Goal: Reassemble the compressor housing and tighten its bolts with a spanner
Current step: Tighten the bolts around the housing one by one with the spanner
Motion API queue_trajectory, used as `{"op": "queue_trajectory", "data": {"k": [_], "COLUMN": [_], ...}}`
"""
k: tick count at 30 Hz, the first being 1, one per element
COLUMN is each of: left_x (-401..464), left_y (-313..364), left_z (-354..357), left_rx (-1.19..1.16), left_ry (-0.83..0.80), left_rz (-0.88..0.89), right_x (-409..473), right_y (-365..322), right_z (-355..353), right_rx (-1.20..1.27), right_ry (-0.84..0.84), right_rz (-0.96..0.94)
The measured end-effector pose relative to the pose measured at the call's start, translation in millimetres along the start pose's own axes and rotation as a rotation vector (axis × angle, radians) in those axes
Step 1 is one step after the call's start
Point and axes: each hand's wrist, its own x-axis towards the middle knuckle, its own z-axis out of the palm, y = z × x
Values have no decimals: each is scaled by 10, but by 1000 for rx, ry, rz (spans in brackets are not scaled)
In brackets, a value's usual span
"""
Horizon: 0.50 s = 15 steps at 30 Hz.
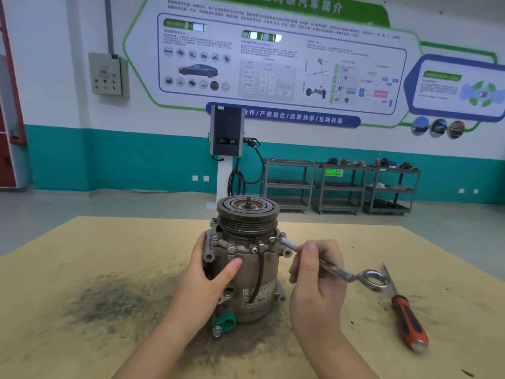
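Grey cast metal, the compressor [246, 269] stands upright near the middle of the tabletop [82, 337], pulley [248, 212] on top, on a tan sheet smudged dark around its base. From the one head view, the housing looks closed up already, with bolt heads showing round its upper flange.

The left hand [210, 280] rests against the body's left side, fingers wrapped loosely round the casting and thumb laid across the front, bracing it. The right hand [317, 269] pinches the spanner [336, 269] mid-shank between thumb and curled fingers. Its working end reaches to a bolt [282, 236] at the right of the flange, while the ring end sticks out to the right, free. Whether the jaw is fully seated on the bolt head cannot be told; that end is partly hidden.

A screwdriver [407, 318] with a red and black handle lies on the tabletop just right of the spanner's ring end.

This looks like the tightening stage. To do it well, I would seat the spanner squarely on the flats before pulling, keep the shank level with the flange so it doesn't ride off, and hold the body firmly against the turn. Gripping nearer the ring end would give more leverage, and working the bolts crosswise in small stages should draw the housing down evenly.
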Motion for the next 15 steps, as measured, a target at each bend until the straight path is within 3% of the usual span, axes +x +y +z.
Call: {"op": "queue_trajectory", "data": {"k": [5,10,15], "left_x": [2,-66,-114], "left_y": [11,143,411], "left_z": [18,34,220], "left_rx": [41,-4,232], "left_ry": [11,23,197], "left_rz": [-9,-53,0], "right_x": [-77,-110,172], "right_y": [-145,-185,-219], "right_z": [85,150,-84], "right_rx": [-87,-165,96], "right_ry": [-145,-154,60], "right_rz": [-65,-100,-31]}}
